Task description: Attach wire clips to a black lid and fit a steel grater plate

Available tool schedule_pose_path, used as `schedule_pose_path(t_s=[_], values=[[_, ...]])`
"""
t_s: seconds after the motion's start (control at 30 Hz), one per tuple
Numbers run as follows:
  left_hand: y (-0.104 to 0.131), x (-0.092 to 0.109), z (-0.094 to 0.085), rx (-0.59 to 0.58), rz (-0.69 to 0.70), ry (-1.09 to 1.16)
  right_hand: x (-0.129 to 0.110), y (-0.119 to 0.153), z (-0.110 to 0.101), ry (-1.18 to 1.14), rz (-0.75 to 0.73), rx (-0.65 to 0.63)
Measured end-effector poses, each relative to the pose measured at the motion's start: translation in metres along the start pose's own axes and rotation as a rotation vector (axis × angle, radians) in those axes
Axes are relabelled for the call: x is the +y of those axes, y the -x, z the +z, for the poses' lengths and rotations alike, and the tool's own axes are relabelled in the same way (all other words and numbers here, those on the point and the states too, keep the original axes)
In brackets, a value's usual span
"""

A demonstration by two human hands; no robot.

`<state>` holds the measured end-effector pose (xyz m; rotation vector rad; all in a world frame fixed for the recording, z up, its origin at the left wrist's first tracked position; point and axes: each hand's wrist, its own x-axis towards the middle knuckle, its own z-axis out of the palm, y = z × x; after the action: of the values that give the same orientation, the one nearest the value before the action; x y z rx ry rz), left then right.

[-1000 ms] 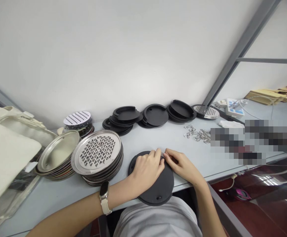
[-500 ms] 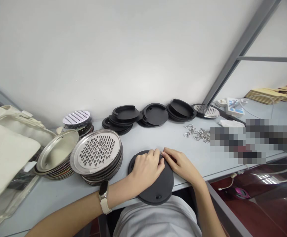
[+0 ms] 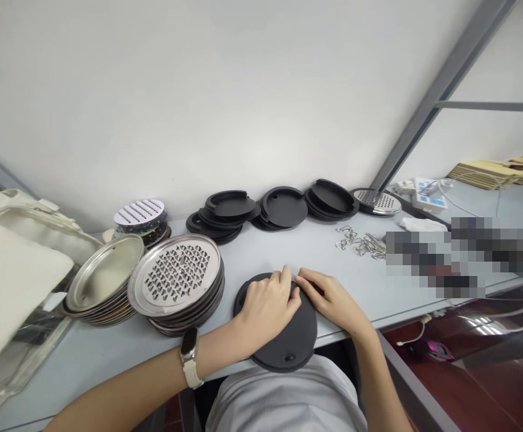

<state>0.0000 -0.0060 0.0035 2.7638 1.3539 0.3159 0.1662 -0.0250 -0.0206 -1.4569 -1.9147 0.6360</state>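
Observation:
A black round disc [image 3: 295, 336] with a raised rim lies at the front edge of the table, against my body. My left hand [image 3: 270, 303], with a watch [image 3: 190, 354] on its wrist, rests across the disc, fingers curled at its far edge. My right hand [image 3: 328, 300] pinches at that same edge, close to the left fingertips. A small shiny metal piece [image 3: 293, 278] shows between the two hands, mostly hidden by fingers. To the left stands a stack topped by a round metal grater plate [image 3: 178, 276]. Loose bent metal wire pieces [image 3: 369, 246] lie beyond my right hand.
Several stacks of black round discs [image 3: 283, 208] line the wall. Metal lids [image 3: 108, 273] are piled at the left, near a white bag [image 3: 13, 276]. A perforated metal plate [image 3: 377, 201] sits by the grey frame post [image 3: 423, 114]. Wooden boards [image 3: 486, 174] lie far right.
Both hands stay at the disc's far edge. The left fingers have shifted very slightly; the disc and the stacks around it keep their places.

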Motion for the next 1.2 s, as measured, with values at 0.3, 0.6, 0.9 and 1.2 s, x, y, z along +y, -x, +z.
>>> schedule_pose_path(t_s=[0.3, 0.6, 0.9, 1.2], values=[[0.0005, 0.0000, -0.0021, -0.006, 0.042, -0.011, 0.0003, 0.0008, -0.0014, -0.013, -0.003, -0.021], [-0.0007, -0.0011, 0.0016, 0.023, 0.039, -0.028, -0.0035, -0.0046, 0.0010, 0.034, -0.020, -0.018], [0.0002, -0.0011, 0.0017, 0.022, 0.043, -0.032, 0.0011, -0.0004, -0.0003, 0.024, -0.014, -0.031], [0.0008, -0.0009, 0.0011, 0.039, 0.073, -0.042, 0.0004, -0.0014, 0.0002, 0.016, -0.013, -0.030]])
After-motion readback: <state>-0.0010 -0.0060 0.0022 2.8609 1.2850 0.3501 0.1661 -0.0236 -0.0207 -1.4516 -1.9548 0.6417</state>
